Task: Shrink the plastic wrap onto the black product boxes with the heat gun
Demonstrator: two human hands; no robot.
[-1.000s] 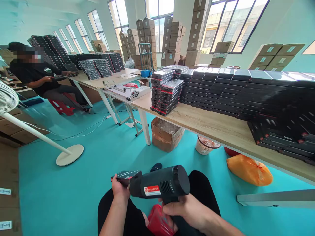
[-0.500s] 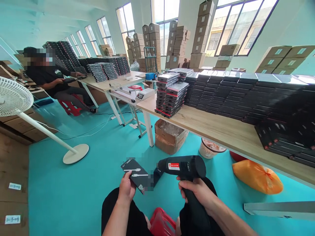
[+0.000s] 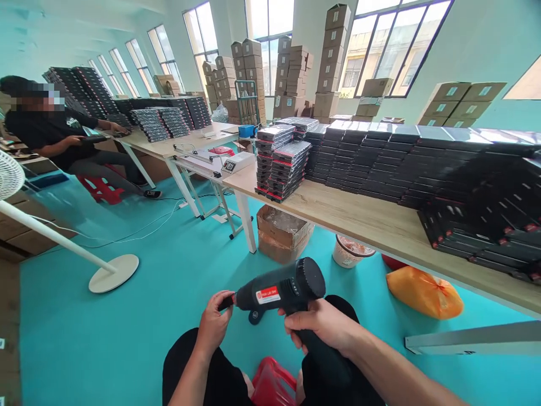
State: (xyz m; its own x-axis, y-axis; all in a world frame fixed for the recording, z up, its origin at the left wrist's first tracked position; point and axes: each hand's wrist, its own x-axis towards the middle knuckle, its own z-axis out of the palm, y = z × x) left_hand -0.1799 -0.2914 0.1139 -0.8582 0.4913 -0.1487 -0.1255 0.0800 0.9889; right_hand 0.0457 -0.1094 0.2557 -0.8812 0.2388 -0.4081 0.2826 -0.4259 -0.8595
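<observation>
Teal flooring (image 3: 105, 332) spreads out below the long wooden counter (image 3: 363, 225), where stacks of black packets (image 3: 284, 169) stand in rows, and a co-worker (image 3: 46, 121) sits at the far end with both hands at a table (image 3: 147, 144). Seated, with black trousers (image 3: 190, 361) over my knees, I hold everything out above the floor. My right hand (image 3: 319, 327) is clenched round the grip of a black heat gun (image 3: 281, 290) with a red label, its front end pointing left. My left hand (image 3: 213, 324) is closed, pinching a thin dark packet (image 3: 226, 303) seen almost edge-on, so I can't make out its face. That packet sits right at the gun's front end; whether they touch, I cannot tell. Below, a red plastic stool (image 3: 273, 386) stands between my legs, and a dark oval object (image 3: 254, 316) shows on the floor under the gun. An orange bag (image 3: 422, 293) lies off to the right, beneath the counter's edge.
</observation>
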